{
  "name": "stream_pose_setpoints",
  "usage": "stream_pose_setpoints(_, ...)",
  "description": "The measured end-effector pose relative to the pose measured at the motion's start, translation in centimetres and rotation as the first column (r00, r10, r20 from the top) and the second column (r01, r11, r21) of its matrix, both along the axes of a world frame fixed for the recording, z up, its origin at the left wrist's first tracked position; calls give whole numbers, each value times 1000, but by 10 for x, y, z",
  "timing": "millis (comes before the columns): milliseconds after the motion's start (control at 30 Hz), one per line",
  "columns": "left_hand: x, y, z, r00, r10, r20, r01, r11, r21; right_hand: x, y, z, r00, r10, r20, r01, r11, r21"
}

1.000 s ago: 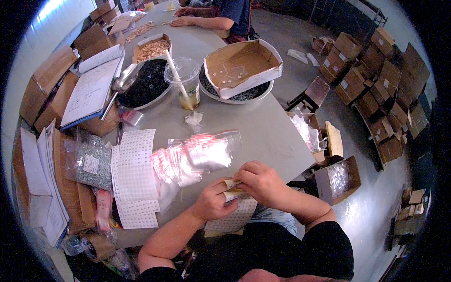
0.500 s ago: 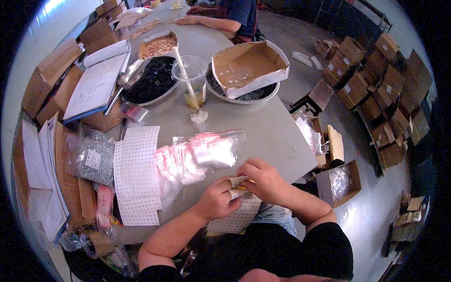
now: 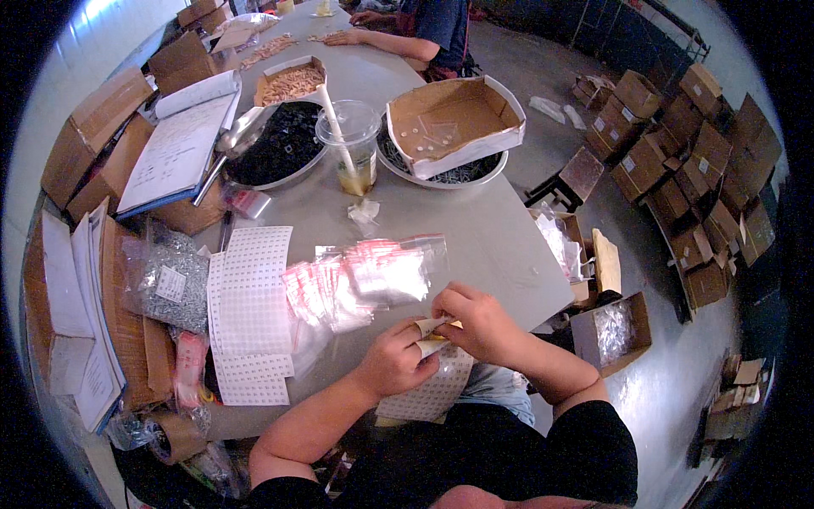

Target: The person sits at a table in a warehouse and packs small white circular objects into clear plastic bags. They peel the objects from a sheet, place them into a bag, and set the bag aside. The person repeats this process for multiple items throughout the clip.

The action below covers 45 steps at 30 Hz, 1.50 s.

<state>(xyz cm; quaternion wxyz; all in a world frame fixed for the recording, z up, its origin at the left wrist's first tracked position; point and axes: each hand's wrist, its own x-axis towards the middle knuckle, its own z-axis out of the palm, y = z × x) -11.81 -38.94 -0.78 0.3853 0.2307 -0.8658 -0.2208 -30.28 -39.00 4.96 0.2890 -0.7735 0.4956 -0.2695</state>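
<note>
At the table's near edge, my left hand [image 3: 397,360] grips a sheet of printed labels [image 3: 428,397] with its top bent over between the fingers. The sheet hangs down toward my lap and shows a yellowish back at the fold. My right hand [image 3: 476,324] is closed in a pinch at the sheet's curled upper edge, touching the left fingers; whether a loose label is between its fingertips is hidden. Just beyond my hands lie piled small clear zip bags [image 3: 381,270] with red-striped tops. More label sheets [image 3: 250,310] lie to their left.
Behind the bags stand a plastic cup with a straw [image 3: 352,157], a bowl of black parts [image 3: 280,148] and a cardboard tray [image 3: 454,123] resting on a bowl of screws [image 3: 466,176]. A bag of metal parts [image 3: 174,276] lies left. A co-worker's hand [image 3: 343,37] rests at the far end.
The view has shifted very slightly. My hands keep nearly the same grip on the bent label sheet.
</note>
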Motion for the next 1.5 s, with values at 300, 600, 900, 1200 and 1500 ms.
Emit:
stream_pose_setpoints(300,-1,0,-5,999,-18,42,24,990,-136,-8,-11,8,981,189,-49,-186,980,67)
stream_pose_setpoints(600,1,2,1,999,44,-22,-40,989,145,-5,-7,-1,979,123,-159,-153,971,-186)
stream_pose_setpoints(900,1,1,-5,993,112,-47,-100,974,201,-37,-20,8,976,-34,217,7,992,125)
stream_pose_setpoints(1200,0,-3,-5,996,-13,-83,16,999,35,-46,-30,2,918,250,308,-315,931,185)
stream_pose_setpoints(1500,2,-2,-6,998,-26,-49,29,998,50,-38,-25,6,963,203,176,-233,958,168)
